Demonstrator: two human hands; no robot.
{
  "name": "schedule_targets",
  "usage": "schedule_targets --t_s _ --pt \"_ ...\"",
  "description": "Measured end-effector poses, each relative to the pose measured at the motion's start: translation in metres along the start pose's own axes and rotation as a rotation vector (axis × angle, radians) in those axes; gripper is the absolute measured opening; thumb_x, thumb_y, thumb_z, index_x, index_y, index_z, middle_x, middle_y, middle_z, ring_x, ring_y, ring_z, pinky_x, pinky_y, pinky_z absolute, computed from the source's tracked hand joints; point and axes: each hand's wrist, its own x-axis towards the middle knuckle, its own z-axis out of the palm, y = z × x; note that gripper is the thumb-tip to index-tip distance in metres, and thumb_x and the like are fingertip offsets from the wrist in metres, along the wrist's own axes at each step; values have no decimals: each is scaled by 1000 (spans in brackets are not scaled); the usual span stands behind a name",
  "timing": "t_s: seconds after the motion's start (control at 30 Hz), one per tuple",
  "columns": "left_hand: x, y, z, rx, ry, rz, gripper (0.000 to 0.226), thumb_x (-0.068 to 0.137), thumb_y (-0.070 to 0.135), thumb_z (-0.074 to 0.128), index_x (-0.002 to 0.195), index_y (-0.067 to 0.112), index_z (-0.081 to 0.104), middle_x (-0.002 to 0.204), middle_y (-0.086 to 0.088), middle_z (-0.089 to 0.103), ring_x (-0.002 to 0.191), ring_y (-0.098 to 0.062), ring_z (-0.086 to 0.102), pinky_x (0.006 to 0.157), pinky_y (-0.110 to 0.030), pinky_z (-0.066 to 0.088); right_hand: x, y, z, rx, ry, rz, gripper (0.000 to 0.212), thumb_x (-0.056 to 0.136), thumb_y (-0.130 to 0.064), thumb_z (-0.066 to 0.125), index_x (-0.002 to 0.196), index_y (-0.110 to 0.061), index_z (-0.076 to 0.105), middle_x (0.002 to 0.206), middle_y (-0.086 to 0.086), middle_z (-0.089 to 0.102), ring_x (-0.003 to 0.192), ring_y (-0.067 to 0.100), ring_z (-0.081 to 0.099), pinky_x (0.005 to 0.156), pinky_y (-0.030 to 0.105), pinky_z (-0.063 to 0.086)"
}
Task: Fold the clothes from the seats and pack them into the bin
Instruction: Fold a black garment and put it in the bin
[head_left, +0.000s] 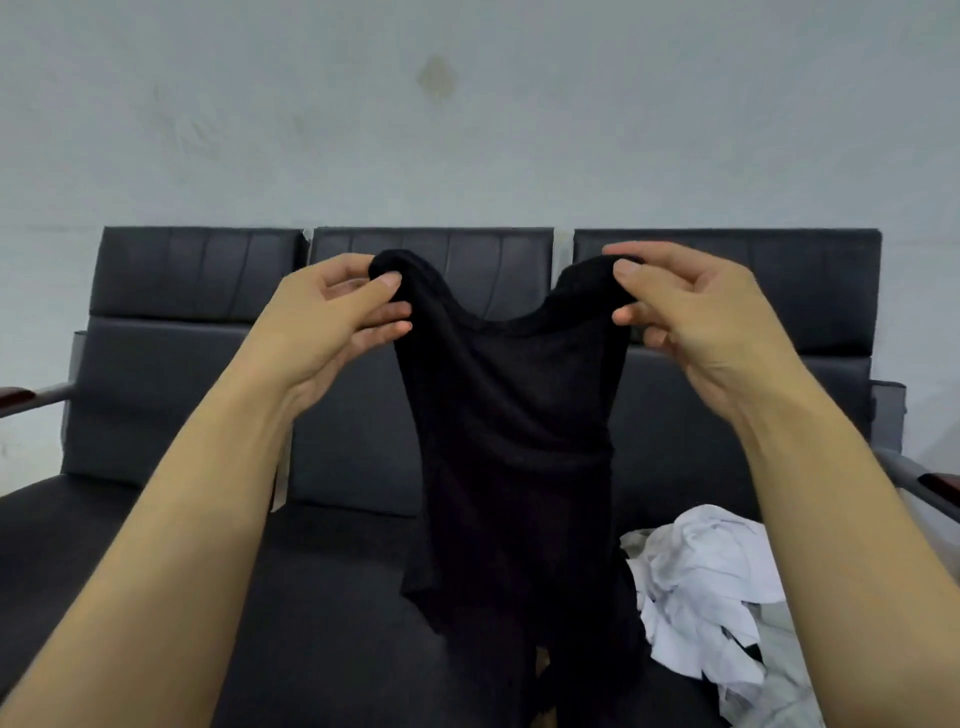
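Both raised hands, left (332, 317) and right (691, 312), pinch black garment (514, 415) shoulders.

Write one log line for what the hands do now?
left hand: pinches black knit garment | right hand: pinches it | crumpled white clothes: on seat

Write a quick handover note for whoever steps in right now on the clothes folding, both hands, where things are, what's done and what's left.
Left hand: pinching one top corner of the black top.
Right hand: pinching the other top corner.
The black top hangs unfolded between both grips, above the middle of the black seats.
White clothes lie crumpled on the right seat.
The bin is not in view.
Done: the black top is picked up.
Left: fold it, pack it, then do the white clothes.
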Motion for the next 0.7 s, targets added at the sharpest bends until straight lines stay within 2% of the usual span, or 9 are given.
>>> schedule_targets --t_s 0.13,0.27,0.37,0.43,0.5,0.57,0.63,0.7 --pt "-9 27 -3 -110 50 89 12 103 6 61 112 9 69 112 -12 76 105 -21 76 88 -26 59 -5 -34 -6 -19 59 -121 14 102 -30 66 103 -31 80 92 -14 76 73 6 66 51 15 38" --pt "-19 41 5 -90 103 116 12 103 5 62 110 8 70 111 -13 76 105 -22 76 88 -26 59 -8 -43 -2 -5 54 -160 22 98 -22 70 119 -29 74 80 -19 70 87 5 65 62 17 45" --pt "-23 49 8 -77 116 114 13 103 6 61 112 8 70 109 -12 78 105 -22 76 89 -27 59 -8 -48 2 -9 27 -151 27 97 -22 70 124 -29 71 99 -12 77 99 8 70 73 22 48" --pt "-28 58 7 -63 131 122 14 104 6 61 114 8 70 109 -12 78 103 -21 77 89 -26 60 -11 -55 2 -9 3 -157 29 98 -24 70 126 -29 70 107 -6 78 100 12 72 76 25 50" --pt "-35 70 4 -60 161 153 14 104 7 60 116 8 68 105 -12 77 100 -20 78 90 -28 61 -16 -65 0 -2 -12 -173 30 100 -22 69 129 -28 68 102 -7 77 90 11 71 72 24 50" --pt "-41 83 -1 -42 185 197 17 105 8 59 120 8 66 105 -15 77 100 -21 78 90 -29 61 -21 -77 -1 17 -24 -216 31 100 -19 68 131 -23 67 94 -7 74 80 10 67 63 20 48" --pt "-48 96 -4 -29 193 246 19 105 10 59 124 8 65 106 -15 77 102 -23 77 89 -30 61 -26 -90 -3 29 -22 -270 33 100 -19 69 133 -21 66 92 -3 69 78 13 66 58 16 45" --pt "-53 108 -5 -61 187 285 16 105 11 60 121 10 64 100 -9 79 103 -24 77 90 -30 61 -31 -103 -4 63 -9 -293 36 99 -21 71 135 -21 64 94 -7 68 81 13 69 58 17 46"
